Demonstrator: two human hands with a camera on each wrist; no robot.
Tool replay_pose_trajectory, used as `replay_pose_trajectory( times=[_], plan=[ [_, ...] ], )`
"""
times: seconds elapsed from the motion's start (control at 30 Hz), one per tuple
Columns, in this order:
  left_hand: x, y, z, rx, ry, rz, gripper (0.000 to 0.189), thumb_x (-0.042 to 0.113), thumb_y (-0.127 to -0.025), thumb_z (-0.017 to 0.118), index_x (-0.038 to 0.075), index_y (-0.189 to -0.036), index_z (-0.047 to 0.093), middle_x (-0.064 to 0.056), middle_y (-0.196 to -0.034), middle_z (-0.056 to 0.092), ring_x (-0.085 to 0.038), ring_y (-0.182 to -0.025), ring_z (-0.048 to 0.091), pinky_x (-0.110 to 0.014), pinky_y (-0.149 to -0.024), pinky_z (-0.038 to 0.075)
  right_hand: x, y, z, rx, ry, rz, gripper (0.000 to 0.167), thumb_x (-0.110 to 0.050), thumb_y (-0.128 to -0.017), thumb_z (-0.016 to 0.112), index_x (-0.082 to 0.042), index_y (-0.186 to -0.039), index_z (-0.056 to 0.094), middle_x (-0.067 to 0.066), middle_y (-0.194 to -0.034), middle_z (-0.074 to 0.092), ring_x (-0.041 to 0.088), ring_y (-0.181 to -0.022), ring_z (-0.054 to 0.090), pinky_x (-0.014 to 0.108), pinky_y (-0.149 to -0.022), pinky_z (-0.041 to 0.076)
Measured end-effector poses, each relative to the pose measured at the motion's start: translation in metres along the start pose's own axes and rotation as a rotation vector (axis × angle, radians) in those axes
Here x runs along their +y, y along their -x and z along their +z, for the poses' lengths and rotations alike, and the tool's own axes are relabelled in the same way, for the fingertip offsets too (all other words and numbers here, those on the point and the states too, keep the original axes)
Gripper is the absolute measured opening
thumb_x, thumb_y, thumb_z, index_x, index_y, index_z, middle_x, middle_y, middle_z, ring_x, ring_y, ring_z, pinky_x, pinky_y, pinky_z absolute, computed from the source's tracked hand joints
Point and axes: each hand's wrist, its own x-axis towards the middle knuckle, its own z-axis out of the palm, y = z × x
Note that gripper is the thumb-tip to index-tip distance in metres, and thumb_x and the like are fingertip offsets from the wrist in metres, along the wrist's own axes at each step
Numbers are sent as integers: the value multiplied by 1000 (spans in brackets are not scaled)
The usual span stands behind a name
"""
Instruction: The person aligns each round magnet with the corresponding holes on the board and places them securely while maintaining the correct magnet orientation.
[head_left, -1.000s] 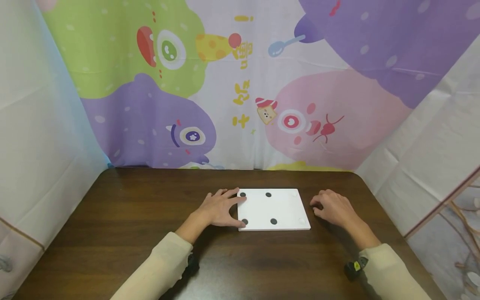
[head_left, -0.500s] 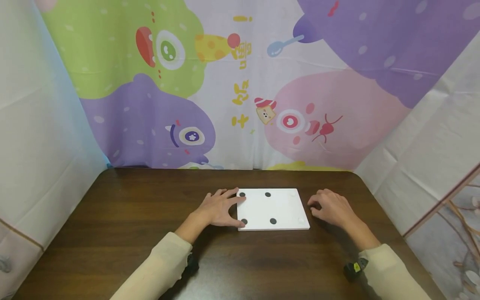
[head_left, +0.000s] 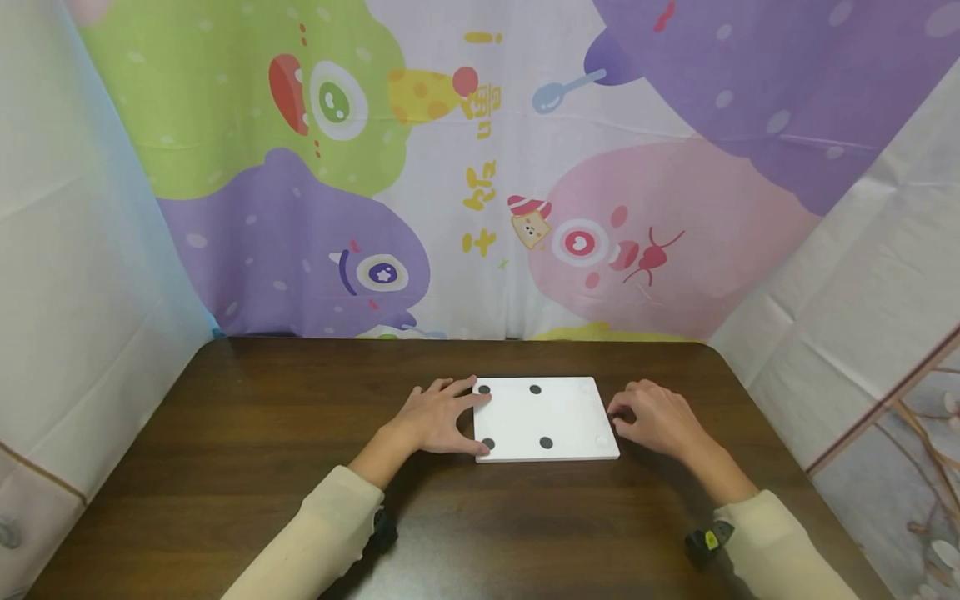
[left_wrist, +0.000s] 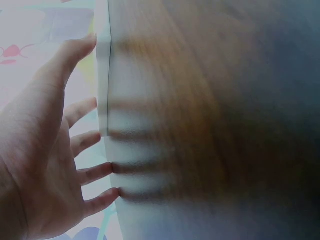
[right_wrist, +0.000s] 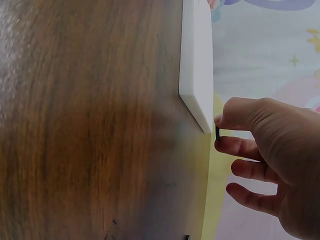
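A white rectangular board [head_left: 517, 417] lies flat on the table with several black discs [head_left: 546, 442] on its left and middle parts. Two faint round recesses [head_left: 602, 441] mark its right side. My left hand [head_left: 438, 418] spreads over the board's left end; thumb and index finger touch it near the left discs, while the outer fingertips reach the tabletop in the left wrist view. Beside the right edge, my right hand [head_left: 658, 415] pinches a small thin black disc [right_wrist: 217, 132] between thumb and index finger, with the other fingers loosely bent.
The dark wooden table [head_left: 465, 533] reaches a cartoon-printed curtain [head_left: 480, 300] at the back. Pale cloth walls [head_left: 840, 292] stand at both sides. A small dark object [right_wrist: 187, 237] shows partly at the bottom of the right wrist view.
My right hand has moved slightly left, closer to the board's right edge. The left hand and the board stay in place.
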Motion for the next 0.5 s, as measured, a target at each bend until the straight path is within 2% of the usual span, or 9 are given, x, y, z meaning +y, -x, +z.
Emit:
replay_pose_trajectory(
  times=[0.17, 0.3, 0.33, 0.5],
  plan=[
    [-1, 0, 0, 0, 3, 3, 95, 74, -91, 80, 36, -172, 48, -1, -189, 30, -46, -171, 35, -81, -130, 32, -4, 1, -1, -9, -5, -2, 12, -17, -90, 89, -22, -100, 86, -1, -98, 77, 24, -93, 72, 46, -70, 59],
    [-1, 0, 0, 1, 2, 4, 95, 73, -91, 81, 35, -172, 48, -1, -189, 30, -46, -171, 36, -81, -129, 32, -2, 2, 2, 17, -23, -31, 12, -16, -89, 88, -23, -98, 85, -1, -95, 76, 24, -90, 71, 46, -68, 58],
    [-1, -1, 0, 1, 4, 5, 95, 73, -91, 81, 35, -172, 48, -1, -189, 31, -46, -171, 36, -81, -129, 32, 4, 1, 8, 42, -27, -56, 9, -20, -90, 87, -23, -98, 85, -1, -95, 75, 22, -89, 70, 46, -66, 57],
    [-1, -1, 0, -5, 4, 4, 95, 74, -91, 80, 36, -172, 47, 0, -189, 30, -45, -171, 35, -80, -130, 32, 2, 4, 8, 55, -41, -76, 8, -19, -91, 86, -23, -98, 85, -2, -92, 74, 19, -86, 66, 44, -65, 55]
  ],
)
